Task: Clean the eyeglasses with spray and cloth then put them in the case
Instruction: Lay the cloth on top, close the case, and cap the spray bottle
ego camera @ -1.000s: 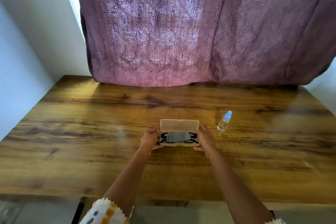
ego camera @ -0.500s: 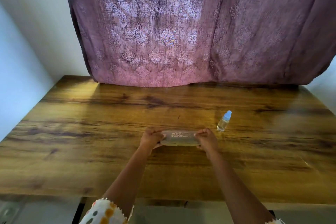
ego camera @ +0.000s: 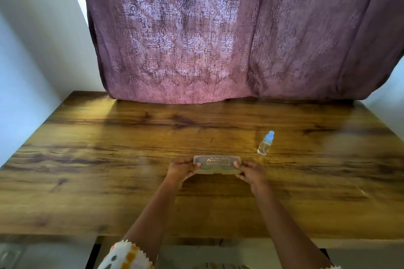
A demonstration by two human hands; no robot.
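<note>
A translucent glasses case (ego camera: 217, 164) with printed lettering on its lid lies closed on the wooden table (ego camera: 109, 170), near the middle. Dark shapes of the eyeglasses show faintly through the lid. My left hand (ego camera: 182, 169) grips the case's left end, thumb on the lid. My right hand (ego camera: 251, 171) grips its right end the same way. A small clear spray bottle (ego camera: 265, 143) with a blue cap stands upright just beyond and to the right of the case. The cloth is hidden inside the case.
A purple patterned curtain (ego camera: 218, 39) hangs along the table's far edge. White walls stand at both sides. The table's near edge runs under my forearms.
The case's lid, raised a second ago with the glasses and grey cloth showing inside, has come down and is now closed. Both hands stayed at the case's ends.
</note>
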